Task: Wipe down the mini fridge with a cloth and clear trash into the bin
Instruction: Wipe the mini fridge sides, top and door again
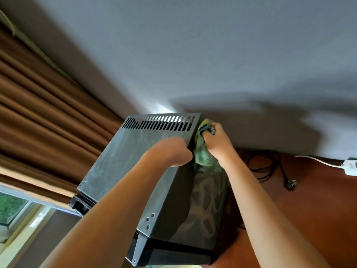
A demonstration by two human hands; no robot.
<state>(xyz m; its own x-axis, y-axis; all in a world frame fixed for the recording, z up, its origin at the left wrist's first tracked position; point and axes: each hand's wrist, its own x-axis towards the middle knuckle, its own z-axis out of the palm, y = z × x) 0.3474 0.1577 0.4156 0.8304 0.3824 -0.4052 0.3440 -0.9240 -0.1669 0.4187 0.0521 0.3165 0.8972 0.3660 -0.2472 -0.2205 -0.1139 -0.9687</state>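
Observation:
The black mini fridge (123, 163) stands against the wall, seen from above, with a slotted vent along its back top edge. Streaky wipe marks show on its top and right side. My left hand (170, 150) rests on the right edge of the top, fingers curled over the edge and hidden behind it. My right hand (216, 141) grips a green and yellow cloth (202, 157) bunched against the upper back part of the right side panel. Part of the cloth hangs below the hand.
A reddish wooden surface (309, 209) lies right of the fridge, with a coiled black cord and plug (289, 183) and a white power strip (350, 167). Brown curtains (38, 113) hang at left above a window (13, 207). The grey wall (193, 55) is behind.

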